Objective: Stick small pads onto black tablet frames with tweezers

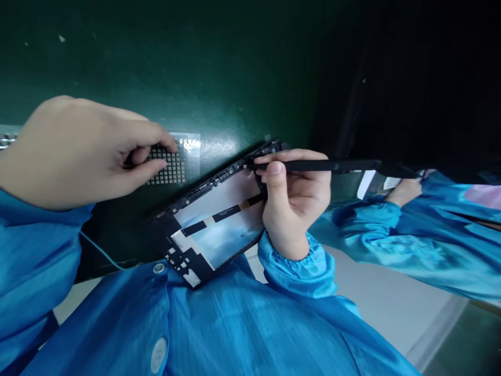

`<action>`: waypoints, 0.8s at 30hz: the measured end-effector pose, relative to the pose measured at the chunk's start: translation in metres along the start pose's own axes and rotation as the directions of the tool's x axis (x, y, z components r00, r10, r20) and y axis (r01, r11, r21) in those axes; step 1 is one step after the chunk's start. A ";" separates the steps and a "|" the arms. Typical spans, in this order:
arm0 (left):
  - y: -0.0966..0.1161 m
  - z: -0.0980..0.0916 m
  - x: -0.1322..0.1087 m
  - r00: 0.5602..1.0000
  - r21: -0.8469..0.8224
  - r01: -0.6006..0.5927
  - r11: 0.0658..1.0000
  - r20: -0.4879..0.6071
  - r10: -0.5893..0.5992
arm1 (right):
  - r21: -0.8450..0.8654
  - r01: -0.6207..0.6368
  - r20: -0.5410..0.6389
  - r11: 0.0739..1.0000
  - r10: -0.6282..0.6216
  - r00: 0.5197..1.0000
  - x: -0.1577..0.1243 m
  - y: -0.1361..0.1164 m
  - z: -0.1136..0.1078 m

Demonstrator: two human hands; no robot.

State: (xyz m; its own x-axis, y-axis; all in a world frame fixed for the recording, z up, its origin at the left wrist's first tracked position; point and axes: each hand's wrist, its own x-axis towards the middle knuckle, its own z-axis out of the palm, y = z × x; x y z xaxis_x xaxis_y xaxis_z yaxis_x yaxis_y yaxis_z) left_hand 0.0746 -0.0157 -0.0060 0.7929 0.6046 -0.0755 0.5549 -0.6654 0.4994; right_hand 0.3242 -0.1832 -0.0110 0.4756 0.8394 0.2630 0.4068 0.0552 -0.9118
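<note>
My left hand (90, 151) is over a sheet of small square pads (172, 169), its thumb and index fingertips apart with the grid showing between them. The other fingers are curled under. I cannot see anything held there. In my right hand (295, 203) is a pair of black tweezers (313, 165), its tip at the upper edge of an opened electronic device (227, 190), seemingly a tablet or phone screen frame. This device lies tilted against the table edge, with a silvery back panel, a dark flex strip across it and small contacts at its lower left end.
A dark green tabletop (164, 57) stretches ahead, with small scraps on it. On the right, a co-worker's blue sleeve (376, 224) and hand (405, 191) are near a white sheet (366, 184). A thin blue cord (102, 250) runs by my left sleeve.
</note>
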 end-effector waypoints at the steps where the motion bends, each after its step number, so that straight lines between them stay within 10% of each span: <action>1: -0.001 0.000 0.000 1.000 -0.011 -0.004 1.000 -0.002 0.004 | 0.018 0.000 0.017 1.000 0.000 1.000 0.001 0.001 0.001; 13: -0.007 0.002 -0.002 1.000 -0.036 -0.003 0.999 0.010 0.003 | -0.213 0.099 0.269 0.972 -0.039 0.962 0.023 -0.023 -0.014; 20: 0.016 -0.012 0.007 0.973 0.067 0.162 0.984 0.155 -0.171 | -0.091 -0.026 0.685 0.996 0.081 0.724 0.075 -0.030 0.027; 24: 0.020 -0.015 0.012 0.948 0.071 0.214 0.974 0.224 -0.225 | -0.079 -0.077 0.705 0.994 0.110 0.701 0.074 -0.020 0.038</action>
State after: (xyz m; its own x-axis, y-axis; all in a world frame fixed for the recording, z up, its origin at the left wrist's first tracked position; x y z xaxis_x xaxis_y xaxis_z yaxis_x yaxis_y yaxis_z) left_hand 0.0914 -0.0156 0.0162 0.6835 0.6248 -0.3774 0.7283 -0.5499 0.4088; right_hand 0.3215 -0.1018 0.0145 -0.1713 0.9754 -0.1385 0.4298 -0.0525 -0.9014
